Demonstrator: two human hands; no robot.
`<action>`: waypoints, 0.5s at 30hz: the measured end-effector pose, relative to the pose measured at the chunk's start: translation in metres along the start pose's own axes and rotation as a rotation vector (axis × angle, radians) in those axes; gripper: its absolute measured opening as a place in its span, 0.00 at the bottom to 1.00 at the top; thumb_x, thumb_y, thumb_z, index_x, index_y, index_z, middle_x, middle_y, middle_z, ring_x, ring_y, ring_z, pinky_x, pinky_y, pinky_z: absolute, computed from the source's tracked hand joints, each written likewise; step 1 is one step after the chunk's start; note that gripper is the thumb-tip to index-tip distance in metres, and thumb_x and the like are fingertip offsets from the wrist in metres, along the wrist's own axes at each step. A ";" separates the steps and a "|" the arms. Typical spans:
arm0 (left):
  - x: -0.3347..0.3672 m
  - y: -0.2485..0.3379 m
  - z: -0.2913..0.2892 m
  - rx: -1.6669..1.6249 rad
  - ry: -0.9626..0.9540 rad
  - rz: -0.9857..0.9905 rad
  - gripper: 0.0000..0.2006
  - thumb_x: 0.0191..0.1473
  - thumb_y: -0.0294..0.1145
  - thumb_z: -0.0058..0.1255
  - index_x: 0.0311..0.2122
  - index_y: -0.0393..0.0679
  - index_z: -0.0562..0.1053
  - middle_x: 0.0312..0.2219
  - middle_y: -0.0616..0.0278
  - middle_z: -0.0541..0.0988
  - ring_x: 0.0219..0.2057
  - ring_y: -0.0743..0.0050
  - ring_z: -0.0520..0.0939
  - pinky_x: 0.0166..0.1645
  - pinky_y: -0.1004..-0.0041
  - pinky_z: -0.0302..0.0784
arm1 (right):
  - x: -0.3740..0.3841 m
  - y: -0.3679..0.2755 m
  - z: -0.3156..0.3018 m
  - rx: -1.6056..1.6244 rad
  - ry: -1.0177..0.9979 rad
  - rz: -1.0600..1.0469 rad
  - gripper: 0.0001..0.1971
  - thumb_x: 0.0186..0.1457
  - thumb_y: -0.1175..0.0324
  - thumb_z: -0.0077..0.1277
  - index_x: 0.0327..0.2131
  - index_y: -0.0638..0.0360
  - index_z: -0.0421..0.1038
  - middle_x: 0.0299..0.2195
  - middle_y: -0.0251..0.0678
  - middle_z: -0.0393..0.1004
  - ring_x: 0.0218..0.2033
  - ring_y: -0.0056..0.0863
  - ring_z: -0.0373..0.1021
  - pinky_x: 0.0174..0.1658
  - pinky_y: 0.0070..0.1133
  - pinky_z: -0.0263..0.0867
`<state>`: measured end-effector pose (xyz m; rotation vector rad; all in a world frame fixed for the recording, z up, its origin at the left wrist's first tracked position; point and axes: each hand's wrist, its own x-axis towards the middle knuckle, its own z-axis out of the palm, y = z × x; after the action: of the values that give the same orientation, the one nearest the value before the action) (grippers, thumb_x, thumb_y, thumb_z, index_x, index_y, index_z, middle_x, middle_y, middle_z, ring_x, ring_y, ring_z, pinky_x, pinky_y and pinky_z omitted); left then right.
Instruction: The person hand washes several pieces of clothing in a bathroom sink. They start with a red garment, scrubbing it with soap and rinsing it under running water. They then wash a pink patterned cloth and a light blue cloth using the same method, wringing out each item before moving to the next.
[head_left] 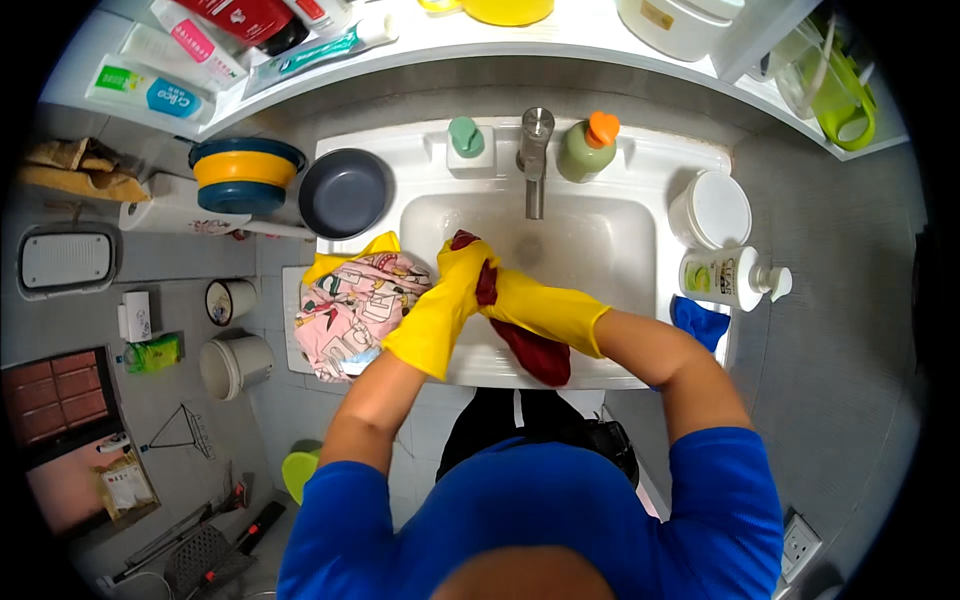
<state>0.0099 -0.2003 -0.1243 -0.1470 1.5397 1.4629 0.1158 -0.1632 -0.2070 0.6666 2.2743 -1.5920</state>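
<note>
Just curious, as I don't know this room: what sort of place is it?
Probably a home bathroom or washroom: there is a white washbasin with a metal faucet, and a shelf holding squeeze tubes.

The left forearm (378,398) and right forearm (660,358), bare below short blue sleeves (722,485), converge from lower left and lower right toward the frame's centre. The yellow-gloved left hand (464,268) points upward, fingers curled; the right hand (508,296), likewise gloved, closes just beside it, directed leftward.
</note>
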 end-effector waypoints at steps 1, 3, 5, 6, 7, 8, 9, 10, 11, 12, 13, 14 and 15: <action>0.008 -0.011 -0.006 -0.015 -0.007 -0.041 0.07 0.45 0.23 0.53 0.29 0.46 0.68 0.18 0.61 0.70 0.18 0.65 0.74 0.21 0.68 0.71 | 0.001 0.007 0.003 -0.076 0.035 -0.028 0.15 0.58 0.62 0.47 0.47 0.55 0.71 0.39 0.44 0.76 0.40 0.39 0.72 0.44 0.28 0.68; 0.028 -0.031 -0.028 -0.069 0.005 -0.106 0.06 0.45 0.23 0.53 0.27 0.46 0.68 0.17 0.62 0.70 0.17 0.66 0.73 0.20 0.68 0.70 | -0.010 -0.004 -0.002 -0.055 0.022 -0.076 0.16 0.58 0.63 0.47 0.48 0.55 0.70 0.41 0.45 0.76 0.42 0.39 0.72 0.46 0.28 0.67; 0.016 -0.020 -0.023 -0.115 0.084 -0.021 0.10 0.51 0.29 0.54 0.23 0.48 0.65 0.16 0.61 0.70 0.11 0.69 0.67 0.16 0.71 0.63 | -0.029 -0.049 -0.041 0.026 -0.013 -0.111 0.17 0.55 0.64 0.49 0.49 0.55 0.69 0.42 0.44 0.75 0.43 0.37 0.71 0.47 0.26 0.66; 0.002 -0.004 -0.031 -0.089 -0.169 -0.037 0.09 0.52 0.29 0.55 0.26 0.47 0.66 0.17 0.61 0.71 0.11 0.71 0.67 0.15 0.72 0.61 | -0.043 -0.068 -0.050 0.084 -0.037 -0.117 0.18 0.54 0.65 0.50 0.49 0.54 0.68 0.42 0.44 0.75 0.44 0.36 0.71 0.48 0.25 0.66; -0.013 0.013 -0.039 -0.060 -0.426 -0.050 0.08 0.53 0.29 0.56 0.29 0.46 0.67 0.18 0.60 0.73 0.11 0.73 0.67 0.14 0.74 0.59 | -0.049 -0.083 -0.058 0.138 -0.059 -0.122 0.19 0.53 0.65 0.50 0.49 0.54 0.68 0.43 0.43 0.74 0.44 0.34 0.71 0.48 0.24 0.65; -0.036 0.036 -0.035 0.091 -0.435 -0.024 0.09 0.56 0.32 0.55 0.29 0.46 0.66 0.18 0.61 0.73 0.10 0.76 0.64 0.13 0.75 0.52 | -0.049 -0.098 -0.065 0.166 -0.049 -0.124 0.20 0.52 0.66 0.52 0.50 0.53 0.67 0.43 0.43 0.75 0.45 0.35 0.71 0.49 0.26 0.66; -0.039 0.045 -0.048 0.045 -0.475 0.010 0.08 0.56 0.31 0.55 0.30 0.46 0.67 0.20 0.59 0.75 0.12 0.74 0.67 0.15 0.75 0.57 | -0.049 -0.113 -0.065 0.197 -0.049 -0.125 0.22 0.50 0.66 0.54 0.50 0.52 0.67 0.43 0.43 0.75 0.46 0.36 0.72 0.49 0.27 0.66; -0.041 0.056 -0.064 0.000 -0.515 0.043 0.07 0.55 0.30 0.55 0.32 0.45 0.68 0.22 0.58 0.76 0.15 0.72 0.71 0.17 0.74 0.63 | -0.046 -0.126 -0.063 0.230 -0.049 -0.126 0.23 0.49 0.66 0.56 0.51 0.51 0.66 0.43 0.43 0.75 0.47 0.37 0.72 0.49 0.29 0.66; -0.044 0.065 -0.076 -0.047 -0.558 0.079 0.06 0.55 0.30 0.55 0.33 0.44 0.69 0.24 0.57 0.78 0.17 0.70 0.75 0.19 0.74 0.68 | -0.041 -0.138 -0.060 0.263 0.049 -0.174 0.32 0.45 0.61 0.63 0.55 0.54 0.64 0.46 0.43 0.74 0.49 0.35 0.71 0.52 0.28 0.66; -0.064 0.086 -0.072 -0.182 -0.412 0.072 0.06 0.55 0.28 0.54 0.36 0.43 0.70 0.30 0.54 0.79 0.26 0.65 0.78 0.28 0.70 0.75 | -0.047 -0.152 -0.060 0.349 0.116 -0.045 0.38 0.43 0.59 0.65 0.57 0.56 0.61 0.49 0.44 0.73 0.51 0.36 0.70 0.54 0.28 0.65; -0.084 0.108 -0.064 -0.312 -0.278 0.059 0.07 0.55 0.26 0.54 0.39 0.42 0.71 0.36 0.52 0.79 0.34 0.60 0.82 0.37 0.66 0.81 | -0.056 -0.164 -0.064 0.436 0.195 0.089 0.43 0.42 0.57 0.68 0.60 0.59 0.58 0.51 0.46 0.71 0.53 0.36 0.68 0.55 0.28 0.64; -0.087 0.124 -0.075 -0.374 -0.369 0.083 0.12 0.53 0.24 0.53 0.44 0.41 0.72 0.45 0.49 0.77 0.49 0.51 0.78 0.52 0.57 0.78 | -0.055 -0.169 -0.070 0.547 0.110 0.007 0.50 0.41 0.55 0.70 0.63 0.65 0.52 0.55 0.47 0.67 0.55 0.37 0.66 0.58 0.28 0.62; -0.093 0.142 -0.077 -0.392 -0.389 0.184 0.12 0.53 0.24 0.53 0.44 0.41 0.71 0.45 0.49 0.77 0.47 0.51 0.79 0.50 0.56 0.79 | -0.056 -0.174 -0.075 0.541 0.067 -0.018 0.49 0.42 0.55 0.69 0.63 0.63 0.52 0.55 0.47 0.67 0.55 0.36 0.66 0.58 0.29 0.62</action>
<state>-0.0768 -0.2726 0.0245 0.0506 0.9639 1.8070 0.0746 -0.1540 -0.0142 0.8310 1.8902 -2.2479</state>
